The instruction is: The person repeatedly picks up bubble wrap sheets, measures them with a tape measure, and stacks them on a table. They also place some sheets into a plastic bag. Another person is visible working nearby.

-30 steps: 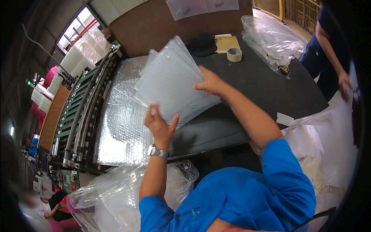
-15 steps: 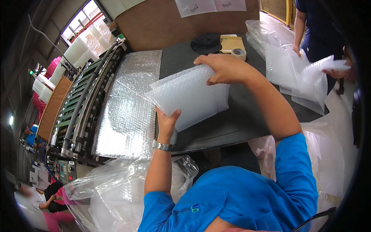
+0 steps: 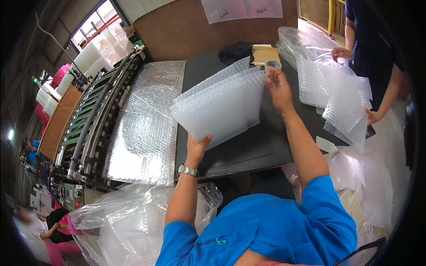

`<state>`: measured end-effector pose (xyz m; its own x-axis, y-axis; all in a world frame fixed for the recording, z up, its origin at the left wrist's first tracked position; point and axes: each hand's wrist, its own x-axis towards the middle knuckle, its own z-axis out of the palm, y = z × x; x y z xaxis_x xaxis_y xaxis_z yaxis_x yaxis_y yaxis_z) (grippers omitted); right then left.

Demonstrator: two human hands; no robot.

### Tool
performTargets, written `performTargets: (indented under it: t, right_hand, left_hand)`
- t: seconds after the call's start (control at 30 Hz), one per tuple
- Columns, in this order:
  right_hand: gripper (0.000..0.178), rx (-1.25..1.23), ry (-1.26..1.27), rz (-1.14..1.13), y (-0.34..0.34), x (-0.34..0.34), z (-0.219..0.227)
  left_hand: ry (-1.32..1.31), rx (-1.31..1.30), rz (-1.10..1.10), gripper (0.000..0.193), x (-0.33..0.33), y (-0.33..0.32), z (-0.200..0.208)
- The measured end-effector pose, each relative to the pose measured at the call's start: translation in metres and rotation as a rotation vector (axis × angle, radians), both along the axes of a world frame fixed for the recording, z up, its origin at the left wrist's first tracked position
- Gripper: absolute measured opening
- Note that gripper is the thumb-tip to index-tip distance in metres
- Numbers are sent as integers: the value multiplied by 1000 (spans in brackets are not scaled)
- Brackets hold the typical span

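Note:
Several clear bubble wrap sheets (image 3: 217,106), fanned apart along their upper edges, are held tilted over the dark table (image 3: 275,146). My left hand (image 3: 196,146) grips their lower left edge, thumb in front and fingers behind. At their upper right corner is my right hand (image 3: 279,91), its fingers loosely bent and apart. It is just in front of a roll of tape (image 3: 272,66); any contact with the sheet corner is hard to make out. A large bubble wrap sheet (image 3: 146,119) lies flat on the table's left side.
Beyond lie a dark cap (image 3: 235,53) and a yellowish pad (image 3: 265,55). A roller machine (image 3: 95,111) flanks the left. On the right, a co-worker's hand (image 3: 372,116) touches other bubble wrap sheets (image 3: 335,93). Clear plastic (image 3: 137,217) bulges below the table edge.
My right hand has moved from the sheets' top edge down to their right corner, and the sheets have fanned apart. The co-worker's sheets now lie lower, one hand lifted from them.

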<state>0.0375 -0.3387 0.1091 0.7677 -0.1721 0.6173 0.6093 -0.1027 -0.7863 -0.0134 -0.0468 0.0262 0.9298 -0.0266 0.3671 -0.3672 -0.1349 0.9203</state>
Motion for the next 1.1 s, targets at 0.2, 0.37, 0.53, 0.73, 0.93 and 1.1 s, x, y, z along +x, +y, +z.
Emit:
performTargets:
  t: [0.2, 0.37, 0.53, 0.73, 0.93, 1.1]
  right_hand:
    - [24, -446, -244, -46, 18, -12, 107]
    - [23, -888, -82, 186, 30, 21, 146]
    - [20, -1088, 31, 353, 51, 40, 151]
    - [11, -1222, 76, 392, 66, 37, 152]
    - [14, -697, 184, 532, 60, 42, 143]
    - [16, -867, 136, 481, 68, 42, 146]
  left_hand:
    - [49, -5, -6, 43, 3, 2, -25]
    - [21, 3, -27, 42, 5, 3, -30]
    - [36, -24, -30, 46, 4, 2, -29]
    - [16, 22, 12, 48, 0, 1, -24]
    - [12, -62, -5, 46, 4, -3, -32]
    - [-7, -64, -3, 45, 1, 0, -26]
